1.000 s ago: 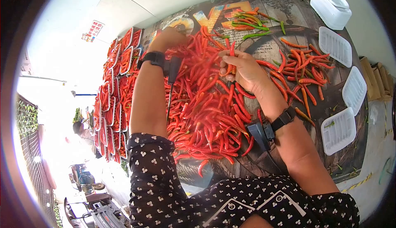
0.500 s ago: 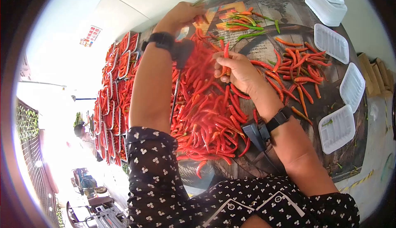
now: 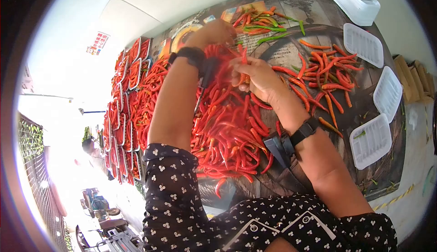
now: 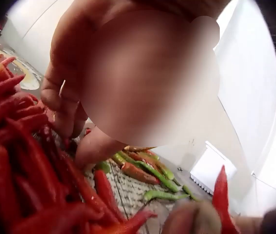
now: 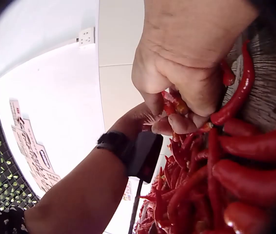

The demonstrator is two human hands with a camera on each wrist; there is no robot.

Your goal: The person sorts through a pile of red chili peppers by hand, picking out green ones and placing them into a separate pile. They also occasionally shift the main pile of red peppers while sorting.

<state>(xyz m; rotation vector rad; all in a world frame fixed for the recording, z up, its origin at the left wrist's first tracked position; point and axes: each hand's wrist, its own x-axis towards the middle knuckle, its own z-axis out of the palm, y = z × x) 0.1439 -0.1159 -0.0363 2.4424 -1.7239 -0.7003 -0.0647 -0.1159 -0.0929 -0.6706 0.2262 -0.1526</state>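
Observation:
A large heap of red chili peppers [image 3: 223, 133] covers the table's middle. My left hand [image 3: 217, 33], blurred in the head view, reaches to the heap's far end. In the left wrist view its fingers [image 4: 70, 114] and thumb point down beside red chilies; I cannot tell whether they pinch one. Close by on the right, my right hand [image 3: 257, 76] grips a few red chilies [image 3: 244, 58], one tip standing up past the thumb. The right wrist view shows orange-red chili ends [image 5: 176, 105] between its curled fingers and thumb.
Filled trays of red chilies [image 3: 120, 120] are stacked at the left. Green and orange chilies [image 3: 268, 23] lie at the far side, and a looser red group [image 3: 325, 72] lies right. Empty clear trays [image 3: 371, 141] line the right edge, below a white tray stack [image 3: 357, 1].
My left hand rose from the heap with a greenish chili, then came down rightward to the heap's far end; that chili no longer shows in it. My right hand keeps its grip on the chilies.

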